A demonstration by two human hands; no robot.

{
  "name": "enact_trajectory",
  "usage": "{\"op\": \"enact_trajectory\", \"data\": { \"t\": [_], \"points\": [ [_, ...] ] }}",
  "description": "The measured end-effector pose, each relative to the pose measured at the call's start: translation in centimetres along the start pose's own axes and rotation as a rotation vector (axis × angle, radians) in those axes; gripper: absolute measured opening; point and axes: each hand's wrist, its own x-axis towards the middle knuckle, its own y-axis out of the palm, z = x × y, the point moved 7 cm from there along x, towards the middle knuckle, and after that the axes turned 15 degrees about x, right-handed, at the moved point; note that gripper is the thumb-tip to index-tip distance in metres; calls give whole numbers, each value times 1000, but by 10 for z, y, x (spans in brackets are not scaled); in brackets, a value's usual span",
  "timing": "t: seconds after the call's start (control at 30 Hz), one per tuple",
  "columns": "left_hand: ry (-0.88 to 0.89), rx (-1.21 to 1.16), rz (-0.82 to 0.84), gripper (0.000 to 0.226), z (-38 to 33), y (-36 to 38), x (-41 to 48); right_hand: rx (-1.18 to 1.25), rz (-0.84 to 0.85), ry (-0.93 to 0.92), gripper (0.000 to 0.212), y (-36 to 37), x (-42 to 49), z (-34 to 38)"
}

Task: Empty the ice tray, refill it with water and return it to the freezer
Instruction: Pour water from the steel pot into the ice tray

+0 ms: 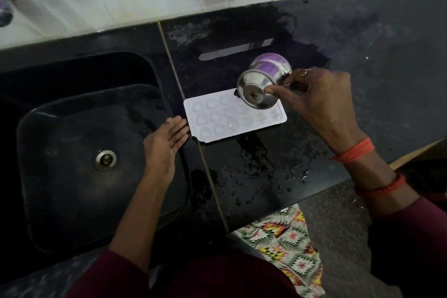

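Right hand (pixel 319 97) grips one steel cup (pixel 262 86), tipped on its side over the far right end of the one white ice tray (pixel 233 117). Left hand (pixel 164 143) flat, fingers together, empty, just beside the tray's left edge. Tray lies flat on the wet black tabletop (pixel 278 167), next to one sink (pixel 72 152).

White rectangular plastic ice tray (pixel 232 118) lies flat on the wet black stone countertop (pixel 278 176), just right of the black sink (pixel 72 152), long side roughly parallel to the counter's front edge. Three rows of moulded cells, heart-shaped on the left, other shapes on the right; fill level can't be read. Small polished steel tumbler (pixel 263 84) is tipped on its side over the tray's far right corner, flared base towards the camera, mouth pointing away. It hides that corner. Water puddles around the tray's near edge.
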Motion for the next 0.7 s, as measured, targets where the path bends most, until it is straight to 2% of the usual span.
{"op": "enact_trajectory", "data": {
  "t": [0.7],
  "points": [
    [12,-2,10,33,-2,4,-6,9,6,-12,47,-8,2,3]
  ]
}}
